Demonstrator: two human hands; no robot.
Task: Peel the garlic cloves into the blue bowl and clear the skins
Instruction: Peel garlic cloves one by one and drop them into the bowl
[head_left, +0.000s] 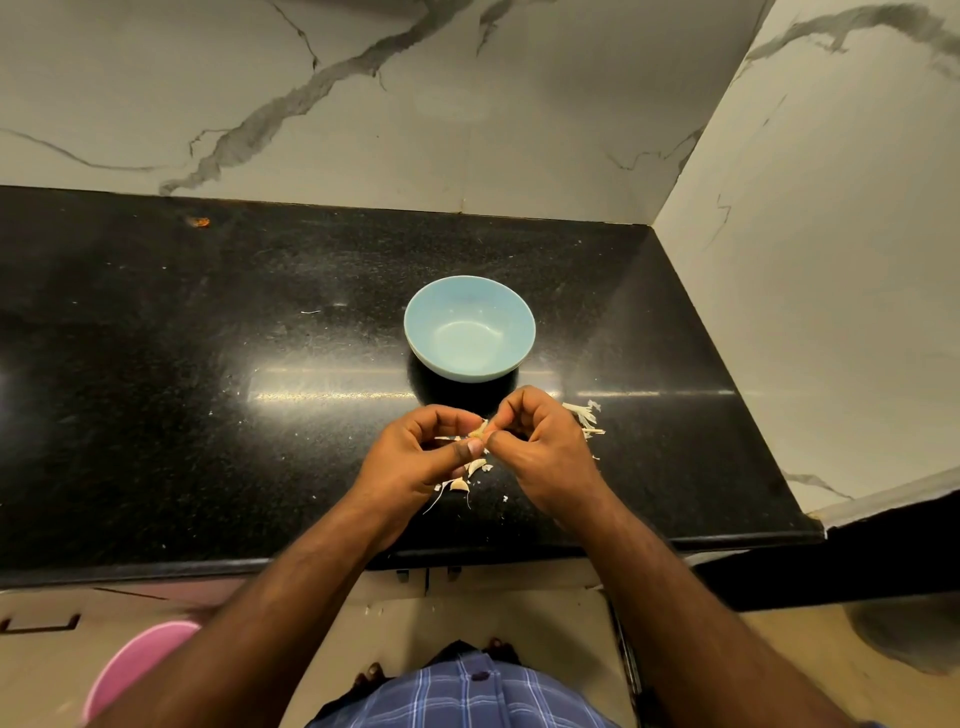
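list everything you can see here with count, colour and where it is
blue bowl: one, light blue, nothing visible inside, on the counter beyond the hands
garlic clove: one, pale, pinched between both hands
loose cloves: about two, pale, on the counter under the hands
garlic skins: scattered, whitish, mostly right of the hands
counter: one, black, glossy
wall: white marble with grey veins, behind and right
pink tub: one, on the floor, lower left
left hand: pinching the clove
right hand: pinching the clove
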